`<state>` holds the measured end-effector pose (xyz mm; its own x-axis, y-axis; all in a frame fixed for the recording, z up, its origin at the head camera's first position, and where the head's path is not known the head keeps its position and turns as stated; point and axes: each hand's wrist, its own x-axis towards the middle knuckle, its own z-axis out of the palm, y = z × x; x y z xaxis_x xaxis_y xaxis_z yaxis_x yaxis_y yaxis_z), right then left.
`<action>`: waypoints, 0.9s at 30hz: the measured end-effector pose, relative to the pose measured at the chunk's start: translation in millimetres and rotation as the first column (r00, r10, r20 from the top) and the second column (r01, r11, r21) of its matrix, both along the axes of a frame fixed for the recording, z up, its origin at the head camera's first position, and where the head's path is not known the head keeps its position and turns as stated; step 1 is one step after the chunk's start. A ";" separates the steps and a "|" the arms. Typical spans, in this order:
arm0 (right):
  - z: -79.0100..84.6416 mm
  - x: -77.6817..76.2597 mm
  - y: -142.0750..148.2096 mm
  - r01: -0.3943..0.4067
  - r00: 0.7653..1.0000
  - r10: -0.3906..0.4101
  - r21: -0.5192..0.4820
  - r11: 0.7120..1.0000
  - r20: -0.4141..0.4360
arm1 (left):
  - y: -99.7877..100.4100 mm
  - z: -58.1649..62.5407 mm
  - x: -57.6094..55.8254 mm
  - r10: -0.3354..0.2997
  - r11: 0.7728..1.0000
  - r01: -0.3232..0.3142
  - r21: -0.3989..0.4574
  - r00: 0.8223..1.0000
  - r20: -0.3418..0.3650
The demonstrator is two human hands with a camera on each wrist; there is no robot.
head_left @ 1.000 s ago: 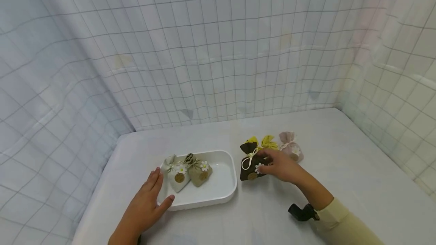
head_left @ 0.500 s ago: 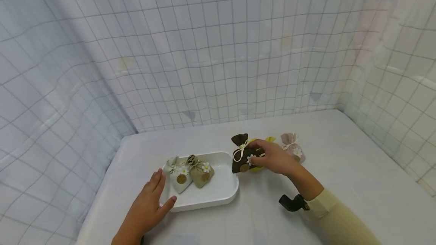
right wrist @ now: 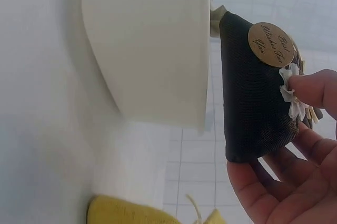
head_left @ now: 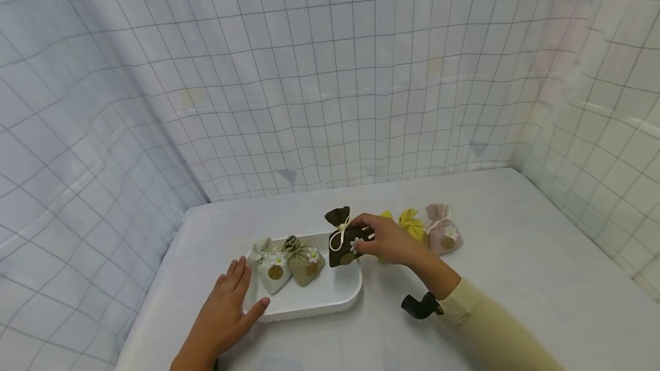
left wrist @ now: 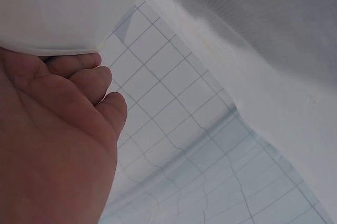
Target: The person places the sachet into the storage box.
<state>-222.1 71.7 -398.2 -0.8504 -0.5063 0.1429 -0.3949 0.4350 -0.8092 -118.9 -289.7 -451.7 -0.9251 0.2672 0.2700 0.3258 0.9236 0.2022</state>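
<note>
My right hand [head_left: 384,240] pinches a dark brown drawstring pouch [head_left: 337,248], held upright over the right end of a white tray [head_left: 304,311]. In the right wrist view the pouch [right wrist: 253,97] shows a round "Best Wishes For You" label [right wrist: 270,44] and a white flower, with my thumb on the flower. Within the tray lie a pale grey-green pouch [head_left: 272,276] and an olive-beige pouch [head_left: 305,268], side by side at the left. My left hand [head_left: 219,311] lies along the tray's left end, fingers straight and thumb spread; in the left wrist view its fingertips [left wrist: 97,87] are right at the rim.
Behind my right hand, a yellow pouch [head_left: 411,223] stands beside a pinkish pouch [head_left: 443,233] on the white cloth-covered table [head_left: 515,279]. More yellow cloth shows just left of it. Grid-patterned curtains [head_left: 335,85] enclose the back and sides.
My right hand has carried the brown pouch leftward, from beside the tray to over its right end. The yellow pouch behind shows more now. My left hand stays at the tray.
</note>
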 end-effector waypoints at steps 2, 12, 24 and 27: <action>-0.9 -1.5 -7.1 -0.004 1.000 0.004 0.014 1.000 0.000 | 0.1 0.5 0.5 0.004 1.000 -0.004 -0.004 1.000 -0.002; -11.5 -7.2 -31.1 -0.008 1.000 0.010 0.083 0.997 -0.019 | 3.1 0.9 1.1 0.008 1.000 -0.009 -0.012 1.000 -0.023; -15.4 -11.9 -44.2 -0.005 0.999 0.011 0.167 0.986 -0.039 | 2.3 -1.5 -0.1 0.005 1.000 -0.006 -0.011 1.000 -0.029; -15.8 -11.8 -46.1 -0.002 0.998 0.012 0.179 0.984 -0.056 | 2.4 -2.2 -0.3 0.007 1.000 -0.008 -0.011 0.999 -0.031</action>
<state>-233.9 25.5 -414.0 -0.8399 -0.5341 0.0969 -0.4412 0.5676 -0.6951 -119.2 -287.2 -453.9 -0.9183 0.2635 0.2954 0.3247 0.9282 0.1816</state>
